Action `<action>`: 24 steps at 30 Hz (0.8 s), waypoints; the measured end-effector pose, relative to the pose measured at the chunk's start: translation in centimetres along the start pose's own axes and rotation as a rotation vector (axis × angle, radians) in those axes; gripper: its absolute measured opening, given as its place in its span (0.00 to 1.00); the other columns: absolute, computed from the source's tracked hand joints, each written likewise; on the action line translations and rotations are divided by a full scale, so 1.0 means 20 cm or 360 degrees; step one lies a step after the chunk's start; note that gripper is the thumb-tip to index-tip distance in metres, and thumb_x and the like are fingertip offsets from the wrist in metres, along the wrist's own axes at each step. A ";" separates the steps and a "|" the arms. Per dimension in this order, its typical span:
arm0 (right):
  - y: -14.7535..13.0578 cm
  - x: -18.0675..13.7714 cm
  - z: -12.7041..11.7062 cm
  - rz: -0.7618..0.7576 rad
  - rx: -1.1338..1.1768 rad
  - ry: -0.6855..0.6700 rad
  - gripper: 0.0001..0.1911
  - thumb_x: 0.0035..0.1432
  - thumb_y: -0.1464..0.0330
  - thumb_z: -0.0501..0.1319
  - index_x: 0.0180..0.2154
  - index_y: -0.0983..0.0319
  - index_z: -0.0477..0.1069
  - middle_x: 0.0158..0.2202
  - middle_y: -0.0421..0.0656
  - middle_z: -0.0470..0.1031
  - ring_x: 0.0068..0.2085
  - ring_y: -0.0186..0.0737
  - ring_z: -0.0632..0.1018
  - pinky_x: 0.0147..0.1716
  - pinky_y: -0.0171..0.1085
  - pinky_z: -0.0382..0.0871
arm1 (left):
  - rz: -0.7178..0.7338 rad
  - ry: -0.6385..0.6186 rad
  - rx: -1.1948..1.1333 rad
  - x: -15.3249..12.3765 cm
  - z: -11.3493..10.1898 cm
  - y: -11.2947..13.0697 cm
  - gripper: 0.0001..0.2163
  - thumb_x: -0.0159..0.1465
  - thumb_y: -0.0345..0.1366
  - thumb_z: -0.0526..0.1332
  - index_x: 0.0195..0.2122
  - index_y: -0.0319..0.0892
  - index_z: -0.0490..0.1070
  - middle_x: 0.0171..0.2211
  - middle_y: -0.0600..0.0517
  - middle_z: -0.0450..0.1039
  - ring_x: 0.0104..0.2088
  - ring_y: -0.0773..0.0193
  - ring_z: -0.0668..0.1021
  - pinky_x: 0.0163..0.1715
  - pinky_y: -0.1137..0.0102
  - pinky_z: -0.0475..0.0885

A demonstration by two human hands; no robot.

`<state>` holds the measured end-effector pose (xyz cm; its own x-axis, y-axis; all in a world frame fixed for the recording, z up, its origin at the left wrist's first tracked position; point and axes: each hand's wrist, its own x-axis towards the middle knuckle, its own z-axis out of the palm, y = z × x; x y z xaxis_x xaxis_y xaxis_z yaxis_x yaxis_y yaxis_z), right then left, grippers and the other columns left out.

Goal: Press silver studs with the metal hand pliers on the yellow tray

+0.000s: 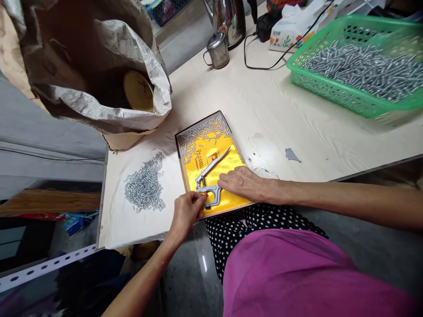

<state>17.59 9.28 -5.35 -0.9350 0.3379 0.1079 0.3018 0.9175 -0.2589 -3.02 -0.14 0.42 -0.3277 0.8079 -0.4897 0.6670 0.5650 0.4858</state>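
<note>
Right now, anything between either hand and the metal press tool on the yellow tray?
Nothing visible. The left hand is at the press tool head, fingertips on it; the right hand rests against it from the right, on the yellow tray.

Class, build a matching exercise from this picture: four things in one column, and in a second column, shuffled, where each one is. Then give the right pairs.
Things:
1. Metal press tool
2. Green basket
3. Loose pile of small metal pieces
4. Steel mug with lid

Places:
A. far right of the table, filled with metal pieces
B. on the white board, left of the tray
C. at the back of the table, beside the kettle
D. on the yellow tray lining, between the two hands

Pairs: 1-D, 2-A, 3-B, 4-C
</note>
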 end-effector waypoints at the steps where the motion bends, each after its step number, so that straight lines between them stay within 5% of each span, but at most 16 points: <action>1: 0.00 0.00 -0.01 -0.0014 -0.0015 -0.0014 0.09 0.69 0.79 0.50 0.42 0.62 0.65 0.39 0.44 0.72 0.36 0.40 0.71 0.32 0.41 0.54 | -0.0084 -0.0028 -0.0207 -0.01 0.00 0.01 0.11 0.62 0.43 0.63 0.29 0.41 0.75 0.14 0.54 0.69 0.15 0.66 0.69 0.19 0.73 0.63; 7: -0.02 0.00 -0.06 -0.0026 -0.0061 -0.0090 0.10 0.70 0.78 0.49 0.42 0.62 0.65 0.38 0.44 0.73 0.35 0.39 0.72 0.29 0.41 0.52 | -0.0171 0.0055 -0.0650 -0.06 0.05 0.00 0.24 0.52 0.58 0.68 0.30 0.39 0.74 0.13 0.54 0.69 0.13 0.69 0.67 0.16 0.75 0.61; 24: -0.01 -0.01 -0.03 -0.0003 -0.0016 0.0028 0.10 0.69 0.79 0.50 0.41 0.61 0.64 0.38 0.44 0.72 0.35 0.39 0.70 0.31 0.41 0.53 | -0.0195 0.0134 -0.0386 -0.07 0.08 0.01 0.18 0.57 0.53 0.66 0.30 0.40 0.76 0.13 0.55 0.69 0.12 0.69 0.65 0.14 0.75 0.57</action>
<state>17.82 9.11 -4.74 -0.9322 0.3395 0.1252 0.3018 0.9203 -0.2488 -1.34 -1.40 -0.05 -0.4575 0.7364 -0.4984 0.4425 0.6747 0.5907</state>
